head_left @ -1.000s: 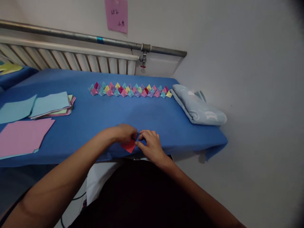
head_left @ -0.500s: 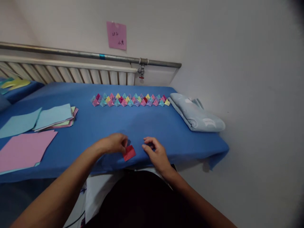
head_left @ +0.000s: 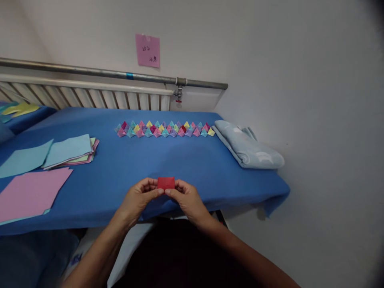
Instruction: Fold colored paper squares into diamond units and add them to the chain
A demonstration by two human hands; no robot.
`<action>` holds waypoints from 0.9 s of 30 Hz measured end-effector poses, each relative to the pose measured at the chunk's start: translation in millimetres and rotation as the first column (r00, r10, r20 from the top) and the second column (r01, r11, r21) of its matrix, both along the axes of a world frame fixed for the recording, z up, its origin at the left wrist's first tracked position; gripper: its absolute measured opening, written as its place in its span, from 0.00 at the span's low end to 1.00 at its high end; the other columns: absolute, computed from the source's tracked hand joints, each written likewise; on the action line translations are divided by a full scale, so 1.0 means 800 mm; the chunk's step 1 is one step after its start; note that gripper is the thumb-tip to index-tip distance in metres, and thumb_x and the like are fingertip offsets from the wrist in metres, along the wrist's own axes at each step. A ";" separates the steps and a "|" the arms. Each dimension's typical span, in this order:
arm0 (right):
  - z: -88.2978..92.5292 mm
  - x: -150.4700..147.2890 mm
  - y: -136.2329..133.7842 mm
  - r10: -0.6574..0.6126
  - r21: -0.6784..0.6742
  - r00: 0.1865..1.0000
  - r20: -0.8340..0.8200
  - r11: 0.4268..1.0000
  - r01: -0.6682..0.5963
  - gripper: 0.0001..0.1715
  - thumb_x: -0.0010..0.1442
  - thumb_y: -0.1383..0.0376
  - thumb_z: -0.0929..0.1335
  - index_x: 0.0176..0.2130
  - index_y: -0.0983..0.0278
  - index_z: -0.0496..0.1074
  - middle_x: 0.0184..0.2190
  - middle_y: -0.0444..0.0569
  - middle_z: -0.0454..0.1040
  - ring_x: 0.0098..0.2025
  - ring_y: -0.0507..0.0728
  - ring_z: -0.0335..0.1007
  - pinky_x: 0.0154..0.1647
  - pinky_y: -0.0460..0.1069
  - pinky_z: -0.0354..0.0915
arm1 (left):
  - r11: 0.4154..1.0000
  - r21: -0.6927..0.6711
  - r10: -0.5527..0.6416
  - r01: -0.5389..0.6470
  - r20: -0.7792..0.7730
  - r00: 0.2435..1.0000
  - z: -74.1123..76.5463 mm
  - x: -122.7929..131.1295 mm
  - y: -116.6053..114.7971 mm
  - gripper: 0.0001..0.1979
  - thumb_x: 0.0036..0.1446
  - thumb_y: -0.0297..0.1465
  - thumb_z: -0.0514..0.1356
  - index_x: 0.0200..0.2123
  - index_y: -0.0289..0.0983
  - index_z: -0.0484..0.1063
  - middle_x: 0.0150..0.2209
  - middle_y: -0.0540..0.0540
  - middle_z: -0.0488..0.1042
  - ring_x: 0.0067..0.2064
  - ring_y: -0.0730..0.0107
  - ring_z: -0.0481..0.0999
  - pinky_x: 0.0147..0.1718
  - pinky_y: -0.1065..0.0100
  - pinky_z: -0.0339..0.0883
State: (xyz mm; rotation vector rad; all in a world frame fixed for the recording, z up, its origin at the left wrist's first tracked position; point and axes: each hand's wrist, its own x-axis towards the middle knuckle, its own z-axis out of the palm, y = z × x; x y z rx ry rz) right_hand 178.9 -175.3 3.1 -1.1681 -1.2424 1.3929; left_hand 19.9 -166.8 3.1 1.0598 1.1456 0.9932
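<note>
Right hand [head_left: 188, 200] now on red paper [head_left: 166, 183]

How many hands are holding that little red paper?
2: the left hand at the left end of the red paper, and the right hand at its right end.

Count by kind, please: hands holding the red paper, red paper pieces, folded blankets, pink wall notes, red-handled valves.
Left hand and right hand: 2
Red paper piece: 1
Folded light-blue blanket: 1
Pink wall note: 1
Red-handled valve: 1
Total: 6
</note>
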 end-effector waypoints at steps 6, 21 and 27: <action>0.003 0.011 -0.002 0.078 0.217 0.950 0.302 0.965 -0.148 0.05 0.58 0.64 0.66 0.33 0.62 0.72 0.27 0.41 0.72 0.30 0.51 0.66 0.34 0.46 0.61 | 0.933 0.167 -0.242 0.317 -0.357 0.902 0.025 -0.020 0.011 0.10 0.51 0.37 0.61 0.34 0.38 0.72 0.30 0.51 0.74 0.34 0.71 0.72 0.36 0.67 0.65; -0.040 0.044 -0.005 -0.273 0.553 0.488 0.829 0.530 -0.643 0.14 0.64 0.67 0.62 0.49 0.62 0.70 0.45 0.51 0.73 0.46 0.59 0.62 0.44 0.54 0.55 | 0.463 0.695 0.492 0.551 -0.718 0.492 -0.047 -0.007 -0.034 0.09 0.62 0.25 0.52 0.40 0.35 0.71 0.40 0.42 0.76 0.42 0.62 0.71 0.43 0.59 0.62; -0.042 0.047 -0.011 -0.262 0.564 0.514 0.817 0.549 -0.617 0.17 0.62 0.66 0.64 0.51 0.63 0.68 0.48 0.50 0.73 0.48 0.60 0.61 0.47 0.56 0.56 | 0.469 0.685 0.466 0.557 -0.728 0.503 -0.047 -0.011 -0.038 0.11 0.60 0.24 0.54 0.45 0.35 0.70 0.42 0.42 0.77 0.44 0.61 0.72 0.45 0.58 0.61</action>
